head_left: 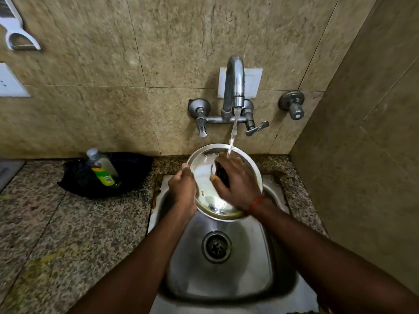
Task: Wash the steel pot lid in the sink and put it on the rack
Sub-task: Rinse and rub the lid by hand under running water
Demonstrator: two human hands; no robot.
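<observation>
The round steel pot lid (204,173) is held tilted over the back of the steel sink (226,275), inner face toward me, with yellow food smears near its lower rim. My left hand (182,185) grips its left rim, thumb on the inside. My right hand (238,183) holds a dark scrubber (221,174) against the lid's inner face. Water runs from the tap (234,85) onto my right hand and the lid's upper edge. No rack is in view.
A black pan (133,171) on the granite counter (68,227) at left holds a dish-soap bottle (102,166). The tap's two lever handles stick out from the tiled wall above the sink. A side wall stands close on the right. The sink drain (216,247) is uncovered.
</observation>
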